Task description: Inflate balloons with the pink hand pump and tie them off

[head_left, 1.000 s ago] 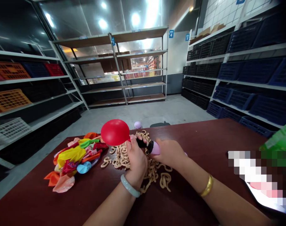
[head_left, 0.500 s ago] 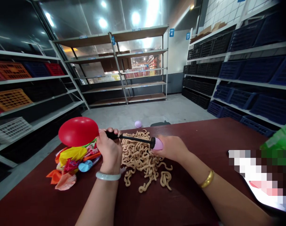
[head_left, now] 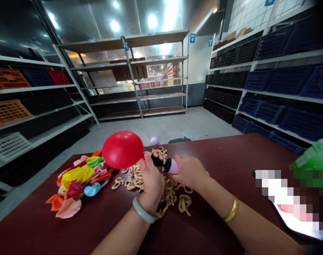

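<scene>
A red inflated balloon [head_left: 123,149] has its neck at the nozzle end of a hand pump, pinched by my left hand [head_left: 152,177], whose fingers also wrap the pump's black part. My right hand [head_left: 190,171] is closed round the pump's pink body [head_left: 173,166]. The black rod between the two parts is nearly hidden. Under my hands lies a pile of beige, twisted strands [head_left: 135,177] on the dark red table [head_left: 220,226]. Limp balloons of many colours [head_left: 78,177] lie in a heap on the left.
At the right edge are a green translucent bag [head_left: 314,156] and a pixelated, bright flat object [head_left: 291,209]. A small lilac ball-like thing [head_left: 154,140] shows beyond the far table edge. Shelves [head_left: 165,94] with crates stand around.
My left hand has moved right, toward my right hand, and the red balloon has come with it. The pump's rod has slid in. More beige strands show at the left of the pile.
</scene>
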`<state>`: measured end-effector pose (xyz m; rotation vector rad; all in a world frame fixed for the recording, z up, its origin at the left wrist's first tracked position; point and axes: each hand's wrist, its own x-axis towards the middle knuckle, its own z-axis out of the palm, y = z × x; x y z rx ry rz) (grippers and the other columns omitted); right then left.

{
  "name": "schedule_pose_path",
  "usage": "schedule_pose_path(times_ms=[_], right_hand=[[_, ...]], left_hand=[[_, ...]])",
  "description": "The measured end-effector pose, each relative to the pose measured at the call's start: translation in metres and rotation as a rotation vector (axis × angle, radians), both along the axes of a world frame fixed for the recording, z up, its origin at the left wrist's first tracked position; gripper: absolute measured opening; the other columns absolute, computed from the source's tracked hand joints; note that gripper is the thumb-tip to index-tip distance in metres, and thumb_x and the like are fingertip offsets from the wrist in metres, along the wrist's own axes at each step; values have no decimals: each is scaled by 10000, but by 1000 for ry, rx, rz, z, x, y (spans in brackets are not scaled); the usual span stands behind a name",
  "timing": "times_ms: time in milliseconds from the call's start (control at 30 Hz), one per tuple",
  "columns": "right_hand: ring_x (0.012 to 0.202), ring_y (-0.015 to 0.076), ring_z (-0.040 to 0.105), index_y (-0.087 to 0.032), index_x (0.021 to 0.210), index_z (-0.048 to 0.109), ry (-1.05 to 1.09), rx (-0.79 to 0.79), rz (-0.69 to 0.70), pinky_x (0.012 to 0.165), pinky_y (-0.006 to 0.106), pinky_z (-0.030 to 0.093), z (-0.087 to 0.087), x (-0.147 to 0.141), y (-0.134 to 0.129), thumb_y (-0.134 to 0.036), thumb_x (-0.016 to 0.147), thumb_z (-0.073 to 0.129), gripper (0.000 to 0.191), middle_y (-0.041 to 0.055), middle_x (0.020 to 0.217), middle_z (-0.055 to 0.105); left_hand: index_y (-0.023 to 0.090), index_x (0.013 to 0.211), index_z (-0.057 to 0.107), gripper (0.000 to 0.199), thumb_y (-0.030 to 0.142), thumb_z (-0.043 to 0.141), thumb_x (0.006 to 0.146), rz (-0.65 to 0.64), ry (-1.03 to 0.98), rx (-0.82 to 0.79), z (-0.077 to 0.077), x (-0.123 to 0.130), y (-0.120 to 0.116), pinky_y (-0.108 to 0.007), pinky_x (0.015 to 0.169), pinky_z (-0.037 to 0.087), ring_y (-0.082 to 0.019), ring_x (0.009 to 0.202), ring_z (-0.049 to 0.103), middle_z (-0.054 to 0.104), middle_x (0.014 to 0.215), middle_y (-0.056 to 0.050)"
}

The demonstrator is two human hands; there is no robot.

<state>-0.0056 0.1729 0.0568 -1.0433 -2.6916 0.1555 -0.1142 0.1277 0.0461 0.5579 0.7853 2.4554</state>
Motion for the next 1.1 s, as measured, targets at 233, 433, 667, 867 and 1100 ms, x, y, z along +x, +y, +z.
schedule_pose_path(times_ms=[233, 433, 667, 867, 1100], right_hand=[[791, 245, 670, -241, 965, 572, 27, 6, 16, 611, 298, 385, -5, 2, 14, -696, 761, 531, 500, 48, 866, 705], [742, 250, 663, -242, 925, 566, 13, 58, 19, 586, 305, 373, -12, 6, 23, -726, 749, 518, 518, 42, 824, 700], [784, 264, 675, -226, 935, 556, -46, 48, 20, 621, 316, 390, -12, 3, 15, -672, 788, 519, 472, 66, 856, 705], [780, 257, 681, -225, 940, 549, -25, -5, 6, 603, 301, 386, -10, -1, 7, -656, 796, 522, 455, 66, 851, 704], [765, 261, 673, -240, 953, 559, 30, 8, 11, 598, 302, 364, -11, 0, 11, -687, 777, 523, 481, 54, 840, 706]], left_hand=[[210, 793, 422, 215, 270, 627, 810, 72, 83, 58, 24, -54, -11, -257, 537, 423, -122, 573, 522, 485, 671, 32], [206, 793, 418, 186, 262, 595, 791, 214, 33, 78, 32, -105, -20, -253, 523, 400, -110, 529, 503, 471, 637, 47], [212, 797, 407, 208, 273, 606, 794, 132, -30, 47, 4, -55, 0, -233, 515, 393, -95, 527, 497, 481, 659, 49], [218, 814, 418, 255, 354, 633, 827, 7, -53, -23, -16, -5, 9, -265, 574, 450, -107, 564, 517, 511, 697, 37], [209, 787, 418, 228, 322, 611, 833, -7, 11, 15, 11, -31, -5, -251, 519, 412, -119, 562, 515, 493, 669, 27]])
